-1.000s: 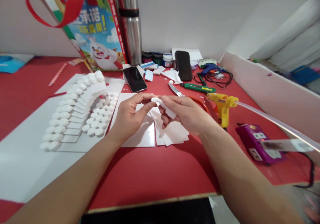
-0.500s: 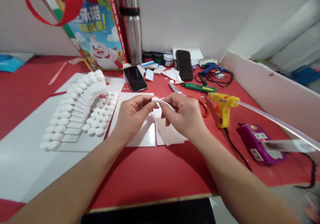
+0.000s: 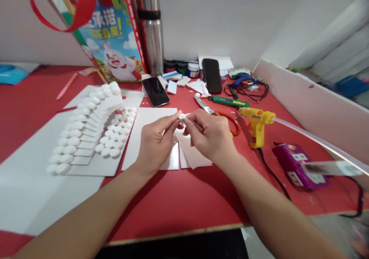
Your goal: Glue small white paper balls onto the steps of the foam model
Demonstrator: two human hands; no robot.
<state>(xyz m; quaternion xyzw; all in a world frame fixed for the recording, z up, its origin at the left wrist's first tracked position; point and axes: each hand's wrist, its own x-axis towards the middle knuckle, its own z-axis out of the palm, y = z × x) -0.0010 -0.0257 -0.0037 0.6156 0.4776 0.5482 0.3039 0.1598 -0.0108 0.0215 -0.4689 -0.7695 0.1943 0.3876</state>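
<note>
Tabletop: red tabletop [image 3: 178, 201], set against a pale wall [image 3: 207, 24].
White piece: one small white piece [image 3: 182, 116], rounded where it shows, held above the tabletop.
Left hand: left hand [image 3: 155, 137], thumb and forefinger drawn together, pinching the piece from its left side.
Right hand: right hand [image 3: 210, 136], thumb and forefinger bent inward, pinching it from the right.
Piece to fingers: directly between the two sets of fingertips, touching both; neither hand clearly nearer.
Long axis: cannot be told; the fingers cover much of the piece.
Under the hands: white board [image 3: 152, 114] and pale sheets [image 3: 196, 153], side by side.
Beyond the right hand: orange-handled scissors [image 3: 220, 113]; yellow glue gun [image 3: 257, 122], farther right.
Left of the board: white rounds [image 3: 76, 125], in rows.
</note>
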